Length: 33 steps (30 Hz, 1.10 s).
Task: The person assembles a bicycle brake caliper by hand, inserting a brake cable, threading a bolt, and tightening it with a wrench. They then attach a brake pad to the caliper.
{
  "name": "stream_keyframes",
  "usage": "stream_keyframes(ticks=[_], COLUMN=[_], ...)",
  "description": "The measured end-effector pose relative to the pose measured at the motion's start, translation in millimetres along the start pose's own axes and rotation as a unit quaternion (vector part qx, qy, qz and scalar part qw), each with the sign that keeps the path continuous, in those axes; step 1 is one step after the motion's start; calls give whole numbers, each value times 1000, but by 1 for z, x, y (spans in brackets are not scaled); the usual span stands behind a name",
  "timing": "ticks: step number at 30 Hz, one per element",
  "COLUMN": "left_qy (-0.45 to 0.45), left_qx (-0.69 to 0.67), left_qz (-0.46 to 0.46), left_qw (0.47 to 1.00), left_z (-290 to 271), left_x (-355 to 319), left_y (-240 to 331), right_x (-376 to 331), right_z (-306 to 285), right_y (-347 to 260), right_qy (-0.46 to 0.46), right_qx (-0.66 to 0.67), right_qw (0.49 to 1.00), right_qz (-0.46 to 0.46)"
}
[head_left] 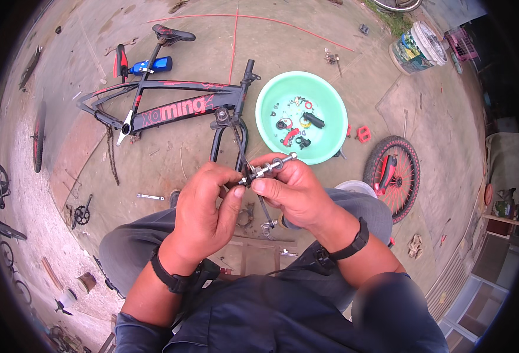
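Observation:
In front of my lap, both hands meet around a silver threaded axle (pixel 269 168) with nuts and washers on it. My left hand (pixel 210 203) pinches its near-left end between thumb and fingertips. My right hand (pixel 297 191) grips the middle with thumb and fingers, and the far end sticks out beyond them. A thin dark piece (pixel 262 206) hangs below the fingers; whether it joins the axle I cannot tell. Just past my hands lies a black and red bicycle frame (pixel 171 112), its fork (pixel 217 146) pointing toward me.
A mint-green basin (pixel 263 109) holds small bike parts. Right of it lie a red pedal (pixel 363 134) and a wheel with red spokes (pixel 409 176). A wrench (pixel 150 196) and crankset (pixel 83 215) rest at left. A paint bucket (pixel 415 50) stands far right.

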State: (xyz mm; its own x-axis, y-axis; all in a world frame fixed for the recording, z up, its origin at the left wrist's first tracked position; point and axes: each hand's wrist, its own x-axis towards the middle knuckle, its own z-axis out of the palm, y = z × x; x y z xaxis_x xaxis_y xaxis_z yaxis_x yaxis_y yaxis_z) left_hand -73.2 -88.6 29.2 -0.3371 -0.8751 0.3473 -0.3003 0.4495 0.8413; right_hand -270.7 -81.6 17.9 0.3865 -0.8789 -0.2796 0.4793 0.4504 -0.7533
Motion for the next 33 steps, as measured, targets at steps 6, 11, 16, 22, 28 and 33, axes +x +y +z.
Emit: stream_keyframes(ticks=[6, 11, 16, 22, 28, 33], left_qy=[-47, -19, -40, -24, -22, -35], left_qx=[34, 11, 34, 42, 7, 38], left_qz=[-26, -27, -45, -38, -52, -28], left_qw=[998, 999, 998, 998, 998, 998], left_z=[-6, 0, -4, -2, -1, -1], left_x=[-4, -4, -4, -5, -5, -4], left_y=[1, 4, 3, 3, 6, 2], right_x=[0, 0, 0, 0, -1, -1], right_z=[1, 0, 0, 0, -1, -2], right_y=[0, 0, 0, 0, 0, 1], right_qy=[-2, 3, -3, 4, -3, -6], right_qx=[6, -1, -2, -12, -7, -8], right_qw=[1000, 1000, 1000, 1000, 1000, 1000], right_qz=[3, 4, 13, 15, 16, 22])
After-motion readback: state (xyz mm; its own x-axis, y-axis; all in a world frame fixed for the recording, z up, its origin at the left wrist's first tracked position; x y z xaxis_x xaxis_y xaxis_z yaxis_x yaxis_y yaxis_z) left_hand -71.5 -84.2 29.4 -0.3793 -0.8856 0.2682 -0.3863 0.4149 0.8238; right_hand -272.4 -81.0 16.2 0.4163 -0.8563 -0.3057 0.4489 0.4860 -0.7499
